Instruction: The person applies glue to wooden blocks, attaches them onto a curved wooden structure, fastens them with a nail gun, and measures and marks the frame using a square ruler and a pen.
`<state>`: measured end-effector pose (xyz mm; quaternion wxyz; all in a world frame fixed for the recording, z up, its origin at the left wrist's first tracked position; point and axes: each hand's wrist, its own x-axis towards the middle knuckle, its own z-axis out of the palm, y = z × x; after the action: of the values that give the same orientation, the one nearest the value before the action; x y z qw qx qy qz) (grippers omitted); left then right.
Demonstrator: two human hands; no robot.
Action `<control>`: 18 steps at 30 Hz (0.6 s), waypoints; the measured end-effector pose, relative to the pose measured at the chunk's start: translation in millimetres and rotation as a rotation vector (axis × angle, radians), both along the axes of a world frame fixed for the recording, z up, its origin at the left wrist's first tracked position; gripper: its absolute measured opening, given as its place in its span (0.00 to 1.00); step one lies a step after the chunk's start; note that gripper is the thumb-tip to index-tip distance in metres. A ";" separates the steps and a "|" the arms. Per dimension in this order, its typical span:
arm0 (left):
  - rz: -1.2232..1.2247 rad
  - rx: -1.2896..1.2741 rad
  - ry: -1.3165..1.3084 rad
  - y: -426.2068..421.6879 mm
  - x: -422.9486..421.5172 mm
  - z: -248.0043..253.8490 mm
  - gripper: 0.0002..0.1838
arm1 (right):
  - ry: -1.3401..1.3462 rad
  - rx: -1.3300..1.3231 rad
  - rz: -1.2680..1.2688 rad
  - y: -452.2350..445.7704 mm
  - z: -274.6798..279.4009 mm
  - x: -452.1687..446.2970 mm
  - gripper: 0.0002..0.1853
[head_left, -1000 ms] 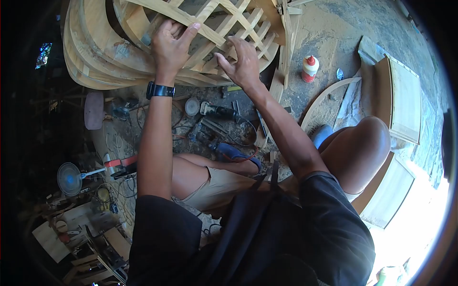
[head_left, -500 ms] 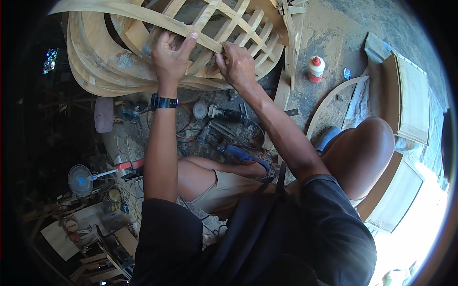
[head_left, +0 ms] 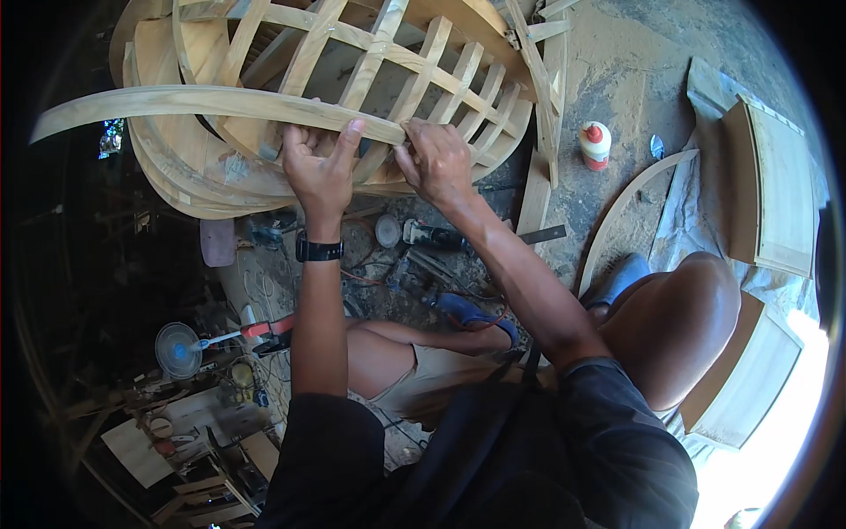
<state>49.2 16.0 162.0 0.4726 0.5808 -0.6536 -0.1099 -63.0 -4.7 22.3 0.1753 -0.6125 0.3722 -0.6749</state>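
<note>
A long, slightly curved wooden strip (head_left: 211, 103) crosses in front of a wooden lattice frame (head_left: 374, 53) with curved sides. My left hand (head_left: 320, 172) grips the strip from below near its right part, thumb on its face. Around the strip's right end my right hand (head_left: 438, 163) is closed, with fingers and thumb pinching it. Behind the strip, the slats of the lattice cross one another, and stacked curved boards (head_left: 167, 145) form its left side.
A glue bottle (head_left: 595, 145) stands on the floor to the right, near a thin curved wooden piece (head_left: 621, 207). Power tools (head_left: 432, 235) and cables lie below the frame. A fan (head_left: 179, 350) is at the left, and curved wooden panels (head_left: 782, 189) are at the right.
The strip has moved down and away from the lattice, showing more of its left length. My right hand, open over the lattice one second ago, has closed on the strip's end.
</note>
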 end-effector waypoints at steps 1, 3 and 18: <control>0.005 0.004 -0.009 -0.1 -0.7 -0.5 0.33 | 0.003 -0.007 -0.001 0.3 0.7 -0.7 0.19; 0.060 0.006 -0.074 0.5 -2.3 -0.8 0.32 | -0.004 -0.007 0.005 0.1 1.9 -2.2 0.18; 0.202 0.171 -0.362 -4.0 22.4 -13.5 0.34 | 0.002 -0.009 0.015 1.6 -0.4 6.4 0.22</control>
<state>71.5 12.0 148.5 0.3054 0.6915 -0.6545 -0.0111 -56.6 -3.2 21.9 0.1772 -0.6168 0.3647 -0.6746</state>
